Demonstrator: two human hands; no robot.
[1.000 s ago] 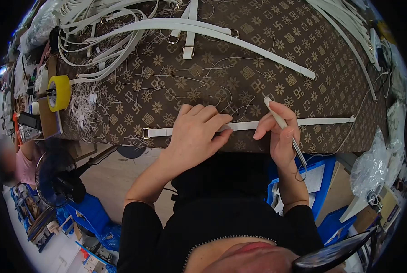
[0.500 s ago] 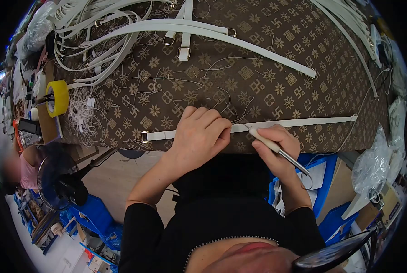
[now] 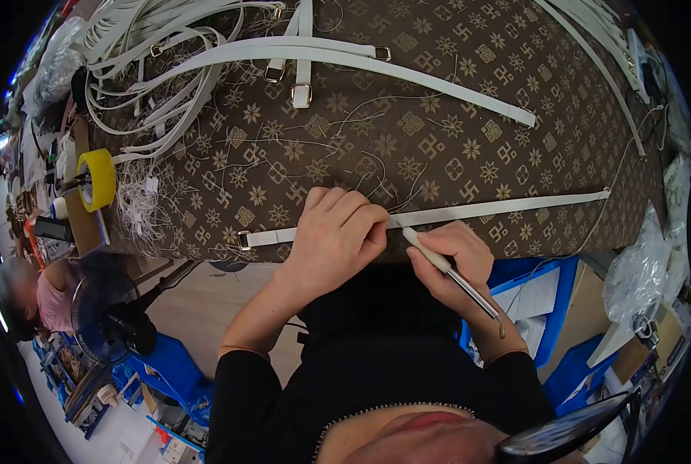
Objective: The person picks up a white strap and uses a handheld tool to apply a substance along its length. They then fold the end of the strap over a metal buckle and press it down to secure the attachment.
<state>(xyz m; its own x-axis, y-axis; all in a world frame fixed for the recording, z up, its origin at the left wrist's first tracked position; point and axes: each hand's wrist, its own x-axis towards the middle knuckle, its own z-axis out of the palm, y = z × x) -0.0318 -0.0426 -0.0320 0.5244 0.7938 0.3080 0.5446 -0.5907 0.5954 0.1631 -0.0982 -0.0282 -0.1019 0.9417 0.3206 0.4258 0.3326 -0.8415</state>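
Note:
A white strap (image 3: 500, 206) with a metal buckle at its left end lies across the patterned cloth, close to the table's front edge. Over its left half, my left hand (image 3: 334, 240) is closed, with thumb and curled fingers gripping the strap. My right hand (image 3: 457, 259) is wrapped around an awl (image 3: 429, 251) with a pale handle and a metal shaft sticking out toward my wrist. The thin tip of this awl meets the strap just right of my left hand; whether it pierces the strap cannot be made out. Loose pale thread (image 3: 372, 182) lies just beyond my left fingers.
More white straps with buckles (image 3: 337, 50) lie at the back, bundled at the left. A tangle of thread (image 3: 140, 201) and a yellow tape roll (image 3: 96, 180) sit at the left edge. A fan (image 3: 105, 317) and another person (image 3: 51, 298) are lower left. Plastic bags (image 3: 635, 286) hang at right.
My right hand has moved left with the awl, bringing its tip nearer my left hand. My left hand keeps its grip on the strap. The view has shifted slightly.

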